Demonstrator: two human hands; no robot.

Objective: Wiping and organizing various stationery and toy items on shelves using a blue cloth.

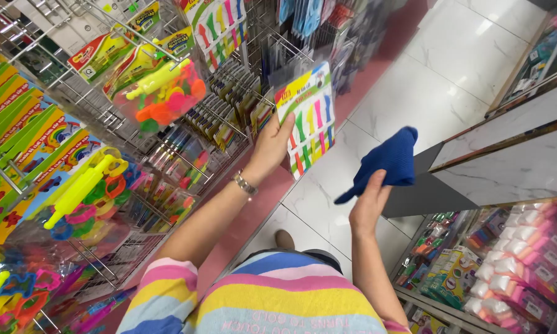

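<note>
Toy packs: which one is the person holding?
The flat card pack of little coloured tools, gripped in the left hand. The others, like the bag of bright toys, hang on the rack.

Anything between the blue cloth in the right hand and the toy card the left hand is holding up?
Nothing visible. The blue cloth in the right hand sits just right of the toy card held by the left hand, with only bare floor tile showing through the gap.

Glossy white tiled floor [442, 93] between wire racks [74, 93] and shelves [507, 266]
</note>
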